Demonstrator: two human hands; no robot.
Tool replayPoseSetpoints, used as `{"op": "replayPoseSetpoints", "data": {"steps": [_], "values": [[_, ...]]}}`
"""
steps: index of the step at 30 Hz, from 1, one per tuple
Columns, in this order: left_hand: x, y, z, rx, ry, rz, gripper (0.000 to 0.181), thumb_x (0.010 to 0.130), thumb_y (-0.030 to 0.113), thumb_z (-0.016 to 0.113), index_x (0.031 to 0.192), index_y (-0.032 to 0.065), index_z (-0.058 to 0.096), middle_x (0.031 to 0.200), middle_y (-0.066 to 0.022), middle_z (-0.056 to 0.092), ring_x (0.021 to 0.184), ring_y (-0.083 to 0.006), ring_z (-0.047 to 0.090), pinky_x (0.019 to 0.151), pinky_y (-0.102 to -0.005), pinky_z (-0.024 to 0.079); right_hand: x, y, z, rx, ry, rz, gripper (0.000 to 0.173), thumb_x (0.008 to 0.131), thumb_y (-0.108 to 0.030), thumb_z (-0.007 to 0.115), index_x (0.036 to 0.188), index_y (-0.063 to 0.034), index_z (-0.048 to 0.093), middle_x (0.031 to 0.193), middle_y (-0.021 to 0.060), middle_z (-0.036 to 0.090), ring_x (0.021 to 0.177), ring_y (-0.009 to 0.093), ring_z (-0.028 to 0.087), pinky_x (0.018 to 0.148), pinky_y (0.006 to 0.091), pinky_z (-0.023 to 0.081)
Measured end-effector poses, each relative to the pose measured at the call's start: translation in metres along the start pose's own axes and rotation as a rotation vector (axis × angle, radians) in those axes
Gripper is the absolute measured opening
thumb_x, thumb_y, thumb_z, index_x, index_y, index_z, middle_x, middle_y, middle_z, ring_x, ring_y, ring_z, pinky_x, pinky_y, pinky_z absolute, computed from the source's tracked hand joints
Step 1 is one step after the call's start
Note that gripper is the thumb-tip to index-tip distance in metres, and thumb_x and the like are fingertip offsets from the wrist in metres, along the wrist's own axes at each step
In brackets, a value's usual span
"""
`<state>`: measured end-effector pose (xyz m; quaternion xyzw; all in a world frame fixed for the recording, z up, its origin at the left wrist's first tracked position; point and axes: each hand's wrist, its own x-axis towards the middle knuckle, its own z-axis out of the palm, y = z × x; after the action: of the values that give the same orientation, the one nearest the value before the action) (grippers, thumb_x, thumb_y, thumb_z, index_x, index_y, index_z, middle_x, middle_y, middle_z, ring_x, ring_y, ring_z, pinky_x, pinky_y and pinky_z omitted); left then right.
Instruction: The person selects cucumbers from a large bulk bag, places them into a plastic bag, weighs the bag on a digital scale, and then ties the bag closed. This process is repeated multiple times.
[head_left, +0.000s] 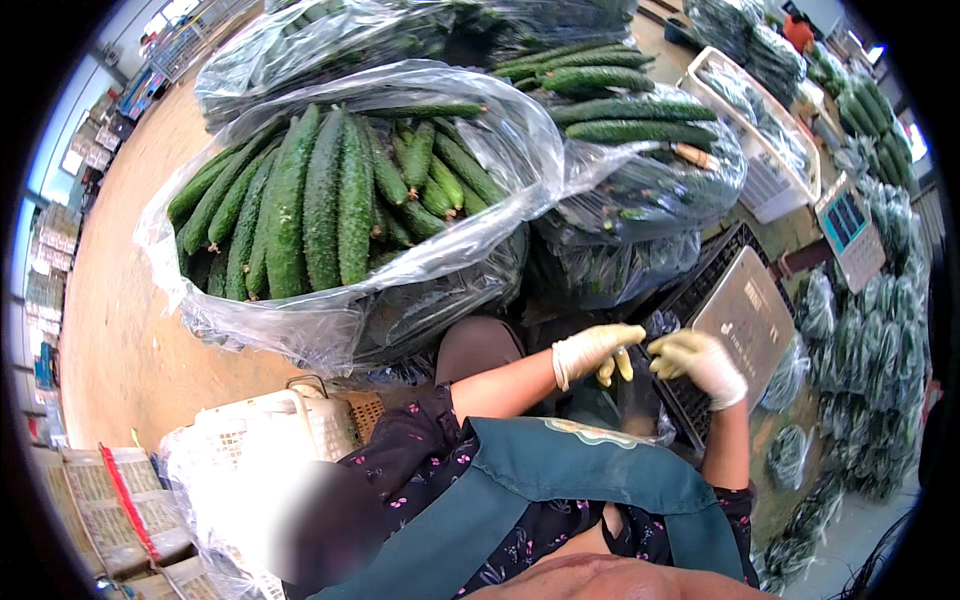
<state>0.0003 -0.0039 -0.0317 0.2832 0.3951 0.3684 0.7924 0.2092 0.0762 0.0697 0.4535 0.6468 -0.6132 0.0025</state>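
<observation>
My left hand (595, 356), in a pale yellow glove, hangs above my lap with its fingers partly curled and nothing visible in it. Close by on the right, my right hand (694, 364), gloved alike, is held near the edge of a scale's metal platform (746, 319); its fingers are bent, and whether it grips anything is unclear. In front of me is a large open clear plastic bag, full of cucumbers (289, 206). Beyond it on the right, more cucumbers (637, 120) lie on a second plastic bag (637, 187).
A black crate (694, 420) lies beneath the scale platform, whose display (847, 221) stands at the right. A white basket (772, 180) holds bagged goods. Many bagged cucumbers (862, 345) line the right. White baskets (262, 427) and tied cardboard stacks (112, 510) are at the left.
</observation>
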Motion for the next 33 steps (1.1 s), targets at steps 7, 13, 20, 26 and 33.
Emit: {"op": "replayPoseSetpoints", "data": {"steps": [7,13,20,26,33], "values": [[-0.001,-0.004,0.004,0.075,-0.059,0.061,0.05,0.096,0.045,0.055,0.122,0.002,0.057,0.081,-0.0157,0.07,0.046,-0.0154,0.054,0.045,-0.0276,0.046,0.053,-0.226,0.08,-0.251,0.132,-0.832,0.034,0.092,-0.008,0.062,0.124,0.0032,0.062,0.111,0.0117,0.071,0.099,0.015,0.067,0.088,0.0275,0.053],[0.015,-0.01,0.002,0.15,-0.119,0.042,0.058,0.096,0.048,0.053,0.13,0.0014,0.05,0.079,-0.0165,0.069,0.042,-0.0188,0.052,0.04,-0.0322,0.043,0.187,-0.256,0.152,-1.081,-0.071,-0.479,0.103,0.07,-0.039,0.083,0.151,-0.0027,0.032,0.138,0.0258,0.052,0.129,0.036,0.053,0.108,0.0411,0.043],[0.009,-0.013,0.003,0.162,-0.15,0.061,0.061,0.096,0.045,0.053,0.131,-0.0037,0.047,0.084,-0.021,0.07,0.044,-0.021,0.055,0.042,-0.0341,0.045,0.193,-0.253,0.16,-1.069,-0.021,-0.323,0.105,0.07,-0.024,0.079,0.154,-0.002,0.021,0.12,0.0298,0.063,0.112,0.039,0.063,0.096,0.0394,0.051],[0.0,-0.006,0.005,0.202,-0.151,0.06,0.053,0.095,0.047,0.054,0.119,0.0001,0.052,0.085,-0.0167,0.069,0.044,-0.0168,0.053,0.045,-0.0291,0.046,0.192,-0.267,0.142,-0.805,0.051,-0.322,0.1,0.068,-0.023,0.075,0.153,-0.0003,0.027,0.11,0.0266,0.067,0.101,0.032,0.067,0.09,0.0346,0.052],[0.013,-0.014,0.003,0.34,-0.16,0.07,0.058,0.095,0.047,0.051,0.113,-0.0081,0.058,0.09,-0.0208,0.072,0.046,-0.0236,0.058,0.042,-0.0375,0.047,0.185,-0.244,0.131,-0.613,0.131,-0.573,0.095,0.075,-0.012,0.073,0.157,-0.0102,0.025,0.141,0.0257,0.051,0.119,0.03,0.058,0.103,0.0363,0.045]]}}
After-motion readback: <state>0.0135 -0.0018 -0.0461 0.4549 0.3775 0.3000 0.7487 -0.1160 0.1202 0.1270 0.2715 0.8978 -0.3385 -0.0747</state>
